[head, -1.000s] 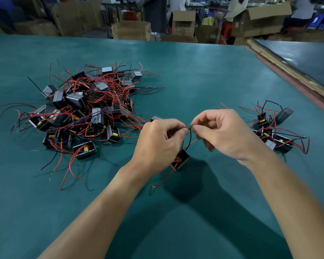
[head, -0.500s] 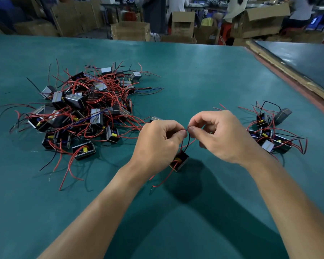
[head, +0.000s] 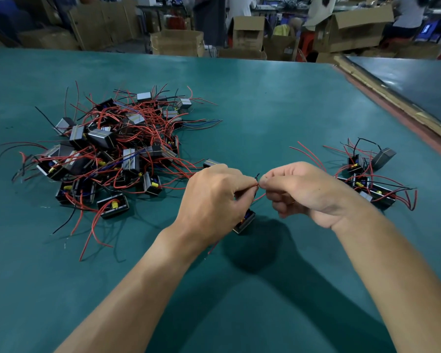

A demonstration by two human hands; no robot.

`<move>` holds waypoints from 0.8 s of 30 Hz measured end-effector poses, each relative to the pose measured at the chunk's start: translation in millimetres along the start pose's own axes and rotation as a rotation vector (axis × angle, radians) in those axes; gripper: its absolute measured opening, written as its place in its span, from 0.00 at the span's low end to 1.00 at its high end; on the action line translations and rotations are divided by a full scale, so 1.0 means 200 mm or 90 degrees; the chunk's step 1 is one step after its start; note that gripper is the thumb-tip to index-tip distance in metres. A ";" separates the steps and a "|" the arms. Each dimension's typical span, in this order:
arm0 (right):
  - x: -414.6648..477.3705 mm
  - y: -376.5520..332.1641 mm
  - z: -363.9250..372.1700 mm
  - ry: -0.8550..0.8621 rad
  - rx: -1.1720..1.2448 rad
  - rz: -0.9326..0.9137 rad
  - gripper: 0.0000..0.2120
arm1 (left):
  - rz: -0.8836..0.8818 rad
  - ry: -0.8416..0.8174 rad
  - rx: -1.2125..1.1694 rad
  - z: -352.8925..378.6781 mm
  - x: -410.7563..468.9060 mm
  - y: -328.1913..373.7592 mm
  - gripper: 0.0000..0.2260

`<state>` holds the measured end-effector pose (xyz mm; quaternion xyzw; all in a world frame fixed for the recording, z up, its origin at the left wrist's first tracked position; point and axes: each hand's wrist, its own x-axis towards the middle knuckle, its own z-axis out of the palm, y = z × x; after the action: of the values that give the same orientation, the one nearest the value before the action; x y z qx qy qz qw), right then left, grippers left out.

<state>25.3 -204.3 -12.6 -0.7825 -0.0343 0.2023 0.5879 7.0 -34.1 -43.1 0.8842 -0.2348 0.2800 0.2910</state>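
A small black box module (head: 245, 221) with red and black wires hangs just below my hands, above the green table (head: 265, 103). My left hand (head: 211, 200) pinches its wire ends between thumb and forefinger. My right hand (head: 303, 192) pinches the same wire ends (head: 257, 183) from the other side, fingertips almost touching the left ones. A red wire loops down between the hands. The module is partly hidden behind my left hand.
A big tangled pile of similar modules with red wires (head: 107, 154) lies at the left. A smaller group of modules (head: 369, 182) lies at the right. Cardboard boxes (head: 176, 42) and people stand beyond the far edge. A second table (head: 418, 82) adjoins at right.
The black wire loop that hung between my hands has been drawn up short. Both hands stay pinched together at the wire ends, barely shifted.
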 end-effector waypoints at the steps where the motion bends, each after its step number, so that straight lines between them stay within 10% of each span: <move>1: 0.00 0.00 -0.01 0.008 0.005 -0.013 0.13 | -0.019 0.005 -0.025 0.00 0.00 0.00 0.10; 24: 0.03 0.07 0.07 0.092 -0.320 -0.319 0.09 | -0.298 0.038 -0.481 -0.03 0.04 0.01 0.05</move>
<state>23.0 -195.5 -30.9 -0.8822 -0.2320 -0.0190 0.4092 8.9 -34.5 -33.8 0.7365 -0.1056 0.1262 0.6561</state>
